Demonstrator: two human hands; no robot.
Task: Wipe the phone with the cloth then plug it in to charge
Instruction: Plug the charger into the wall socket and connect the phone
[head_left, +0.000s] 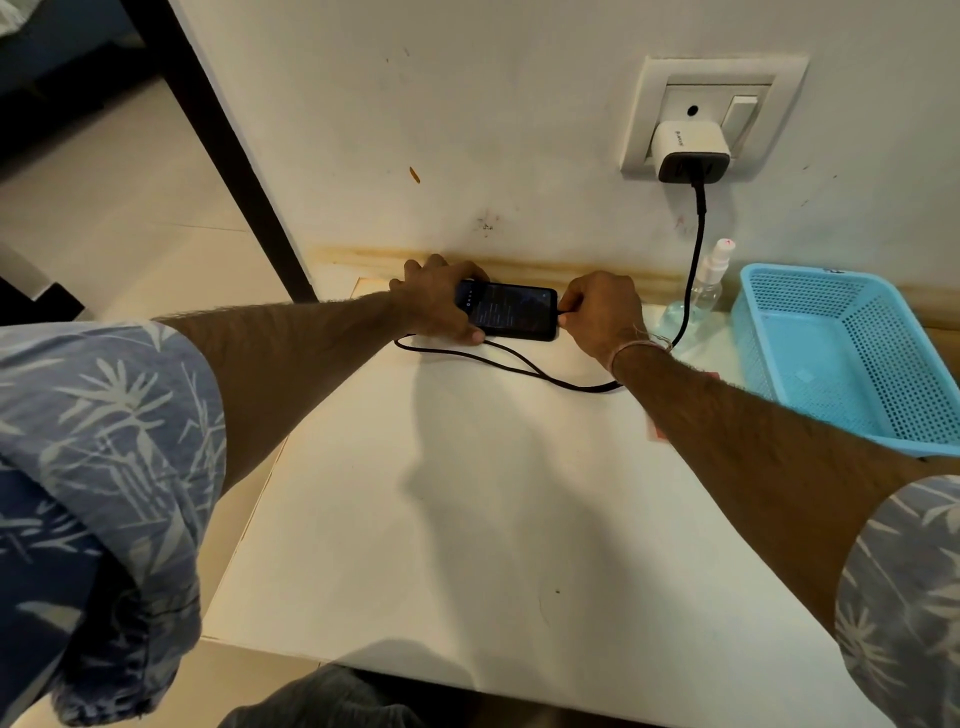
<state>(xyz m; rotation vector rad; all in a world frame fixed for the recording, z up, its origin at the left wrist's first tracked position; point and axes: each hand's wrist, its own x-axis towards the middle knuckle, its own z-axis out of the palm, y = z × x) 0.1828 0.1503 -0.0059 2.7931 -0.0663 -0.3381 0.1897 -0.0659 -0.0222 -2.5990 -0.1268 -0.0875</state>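
Two hands, left (441, 304) gripping phone (511, 312), right (605, 312) pinching cable (519, 366), far table (467, 519) edge

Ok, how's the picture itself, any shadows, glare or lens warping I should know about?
Head view: warm light; soft arm shadows fall on the table below the phone and charging cable. Head view: the wide lens skews the socket plate and swells the sleeves at the edges. Head view: the phone screen is lit without glare, its text too small to read.
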